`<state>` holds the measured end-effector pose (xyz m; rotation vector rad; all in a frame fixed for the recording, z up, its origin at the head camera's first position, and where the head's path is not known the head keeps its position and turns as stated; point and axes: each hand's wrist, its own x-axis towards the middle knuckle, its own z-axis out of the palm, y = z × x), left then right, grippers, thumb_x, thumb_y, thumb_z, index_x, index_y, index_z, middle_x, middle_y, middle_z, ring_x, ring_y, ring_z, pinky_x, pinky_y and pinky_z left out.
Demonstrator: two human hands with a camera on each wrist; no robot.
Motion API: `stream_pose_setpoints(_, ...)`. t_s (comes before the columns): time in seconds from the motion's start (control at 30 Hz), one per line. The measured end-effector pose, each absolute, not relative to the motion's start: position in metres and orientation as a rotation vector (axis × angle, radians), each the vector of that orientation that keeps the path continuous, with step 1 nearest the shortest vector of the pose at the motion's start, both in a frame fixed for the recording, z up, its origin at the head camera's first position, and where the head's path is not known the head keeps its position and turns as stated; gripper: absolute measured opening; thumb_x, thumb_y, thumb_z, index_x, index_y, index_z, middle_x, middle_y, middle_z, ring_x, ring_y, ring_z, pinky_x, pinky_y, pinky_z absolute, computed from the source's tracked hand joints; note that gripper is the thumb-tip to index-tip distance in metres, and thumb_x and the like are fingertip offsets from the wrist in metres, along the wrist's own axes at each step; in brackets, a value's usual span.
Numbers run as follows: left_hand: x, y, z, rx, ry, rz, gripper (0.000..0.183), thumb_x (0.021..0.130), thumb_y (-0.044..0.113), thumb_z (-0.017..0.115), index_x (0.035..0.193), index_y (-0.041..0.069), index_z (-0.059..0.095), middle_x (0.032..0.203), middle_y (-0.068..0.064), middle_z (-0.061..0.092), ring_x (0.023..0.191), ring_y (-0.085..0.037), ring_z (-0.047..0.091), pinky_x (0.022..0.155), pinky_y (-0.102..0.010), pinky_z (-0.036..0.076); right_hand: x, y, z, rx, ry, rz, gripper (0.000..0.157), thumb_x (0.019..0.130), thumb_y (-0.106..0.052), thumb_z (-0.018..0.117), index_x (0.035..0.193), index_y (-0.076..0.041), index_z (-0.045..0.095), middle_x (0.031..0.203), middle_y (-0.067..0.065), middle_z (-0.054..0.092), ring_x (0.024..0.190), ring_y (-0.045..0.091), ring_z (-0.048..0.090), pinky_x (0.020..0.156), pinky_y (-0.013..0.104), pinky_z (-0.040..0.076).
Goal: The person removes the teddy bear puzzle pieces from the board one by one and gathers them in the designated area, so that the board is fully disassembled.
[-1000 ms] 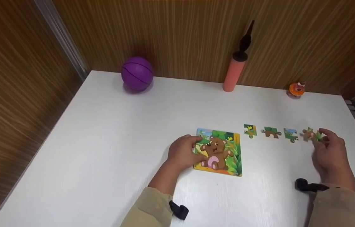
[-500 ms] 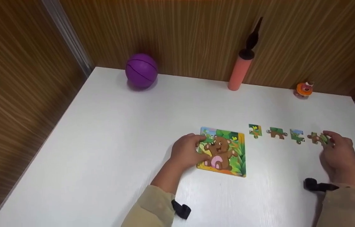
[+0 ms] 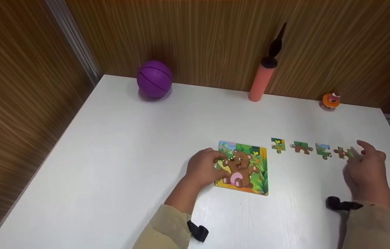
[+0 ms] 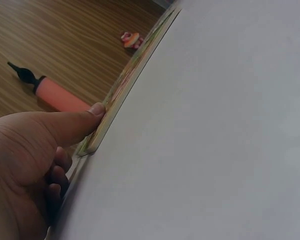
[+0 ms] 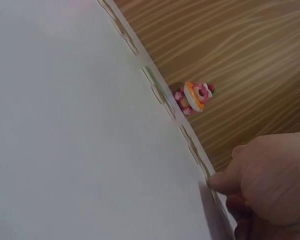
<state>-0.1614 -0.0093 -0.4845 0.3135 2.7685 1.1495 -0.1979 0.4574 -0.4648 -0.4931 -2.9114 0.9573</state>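
Note:
A square jigsaw puzzle [image 3: 241, 166] with a cartoon bear lies on the white table. My left hand [image 3: 205, 167] holds it by the left side, thumb and index finger spread over its face; in the left wrist view the thumb presses on the edge of the puzzle [image 4: 132, 77]. To its right several loose pieces lie in a row. The rightmost is a brown and green puzzle piece [image 3: 343, 152], flat on the table. My right hand [image 3: 368, 167] is just right of it, index finger extended and thumb tip at the piece's edge. The right hand [image 5: 275, 180] grips nothing.
Other loose pieces are a yellow-green puzzle piece [image 3: 278, 145], a brown puzzle piece [image 3: 301, 147] and a blue-green puzzle piece [image 3: 323, 150]. Along the back stand a purple ball [image 3: 154, 79], a pink hand pump [image 3: 262, 81] and a small toy figure [image 3: 330, 100] before a wood-grain wall [image 3: 198, 41].
The right hand lowered the rightmost piece flat at the row's end and let go, its index finger lifting away. The left hand stayed on the puzzle. The head view shifted slightly.

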Motion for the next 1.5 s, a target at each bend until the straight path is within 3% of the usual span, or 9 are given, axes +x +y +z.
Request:
stream_pose_setpoints(0.1, -0.162, -0.011, -0.484, 0.334, 2.775, 1.136, 0.037, 0.082, 0.031, 0.093, 0.117, 0.023, 0.082, 0.087, 0.009, 0.056, 0.082, -0.009, 0.051, 0.073, -0.028, 0.046, -0.201, 0.428, -0.460, -0.472, -2.846, 0.991, 0.059, 0.108, -0.009, 0.047, 0.163, 0.003, 0.031, 0.152, 0.040, 0.031, 0.129, 0.051, 0.043, 0.095, 0.054, 0.045)
stream_pose_setpoints(0.2, -0.163, -0.012, -0.484, 0.344, 2.777, 1.125, 0.028, 0.084, 0.031, 0.092, 0.111, 0.025, 0.085, 0.086, 0.009, 0.056, 0.082, -0.009, 0.050, 0.072, -0.027, 0.045, -0.205, 0.387, -0.455, -0.319, -2.823, 1.042, 0.051, 0.109, -0.015, 0.050, 0.157, 0.003, 0.044, 0.145, 0.033, 0.041, 0.121, 0.042, 0.046, 0.085, 0.042, 0.042)
stream_pose_setpoints(0.43, -0.165, -0.011, -0.486, 0.357, 2.773, 1.134, 0.027, 0.083, 0.031, 0.092, 0.110, 0.027, 0.086, 0.086, 0.009, 0.056, 0.081, -0.009, 0.049, 0.071, -0.027, 0.044, -0.202, 0.298, -0.450, 0.176, -2.944, 1.135, 0.039, 0.104, -0.015, 0.066, 0.140, 0.001, 0.063, 0.117, 0.019, 0.059, 0.098, 0.029, 0.053, 0.078, 0.040, 0.047)
stream_pose_setpoints(0.67, -0.168, -0.011, -0.489, 0.390, 2.806, 1.114, 0.030, 0.081, 0.035, 0.094, 0.108, 0.026, 0.086, 0.085, 0.009, 0.056, 0.080, -0.009, 0.049, 0.070, -0.026, 0.044, -0.189, 0.251, -0.456, 0.436, -3.088, 1.096, 0.039, 0.095, -0.013, 0.080, 0.130, 0.002, 0.073, 0.107, 0.013, 0.063, 0.093, 0.027, 0.054, 0.075, 0.039, 0.049)
stream_pose_setpoints(0.9, -0.171, -0.009, -0.489, 0.392, 2.810, 1.102, 0.029, 0.082, 0.035, 0.093, 0.109, 0.028, 0.086, 0.085, 0.009, 0.055, 0.080, -0.010, 0.048, 0.070, -0.027, 0.044, -0.182, 0.234, -0.460, 0.548, -3.160, 1.051, 0.038, 0.093, -0.009, 0.081, 0.129, 0.003, 0.073, 0.110, 0.011, 0.065, 0.096, 0.024, 0.059, 0.086, 0.045, 0.054)
stream_pose_setpoints(1.5, -0.171, -0.007, -0.487, 0.418, 2.819, 1.053, 0.026, 0.086, 0.032, 0.089, 0.112, 0.031, 0.085, 0.086, 0.008, 0.055, 0.080, -0.011, 0.048, 0.069, -0.027, 0.043, -0.177, 0.229, -0.462, 0.479, -3.126, 1.050, 0.036, 0.089, -0.002, 0.082, 0.121, 0.005, 0.069, 0.101, 0.010, 0.063, 0.089, 0.024, 0.057, 0.078, 0.041, 0.053)
